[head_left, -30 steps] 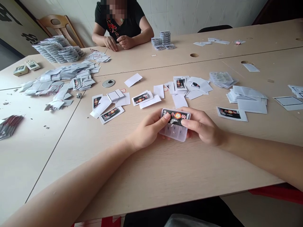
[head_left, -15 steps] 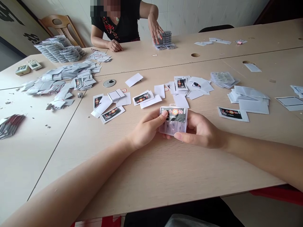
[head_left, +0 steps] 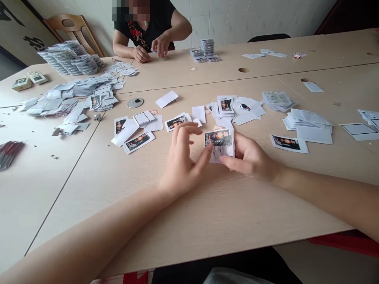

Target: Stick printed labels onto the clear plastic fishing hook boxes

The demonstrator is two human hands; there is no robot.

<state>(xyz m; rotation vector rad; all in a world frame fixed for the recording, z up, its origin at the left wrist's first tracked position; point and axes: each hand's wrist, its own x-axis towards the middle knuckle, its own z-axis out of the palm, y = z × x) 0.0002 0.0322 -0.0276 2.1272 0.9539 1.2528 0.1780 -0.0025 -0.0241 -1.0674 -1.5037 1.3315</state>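
The clear plastic pack (head_left: 219, 146) with the black printed card is held over the middle of the table (head_left: 237, 225), gripped by the right hand's (head_left: 251, 156) curled fingers, while the left hand (head_left: 181, 157) is open, fingers spread, just its thumb at the pack's edge. Loose printed cards (head_left: 139, 142) and white paper sheets (head_left: 314, 132) lie beyond it, and a co-worker's hand (head_left: 160, 45) is up near the far edge, just beside some stacked packs (head_left: 208, 47).

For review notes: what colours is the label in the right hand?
The label is black with an orange-yellow burst, on white; best in the head view.
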